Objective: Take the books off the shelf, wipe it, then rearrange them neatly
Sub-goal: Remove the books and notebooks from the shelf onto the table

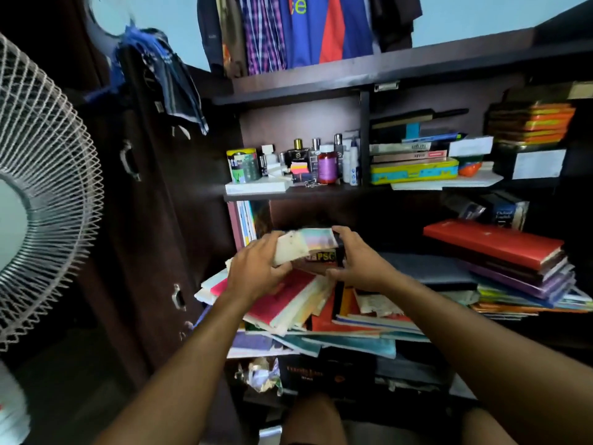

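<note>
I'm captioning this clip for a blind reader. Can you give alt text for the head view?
Both hands, left hand and right hand, grip a thick book above a messy pile of books on a dark shelf. Bottles stand on the shelf above, a fan at left.

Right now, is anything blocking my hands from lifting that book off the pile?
Nothing visible does. The left hand and right hand already grip the thick pale-edged book at its two ends, and it sits on top of the messy book pile, with open space toward you.
</note>
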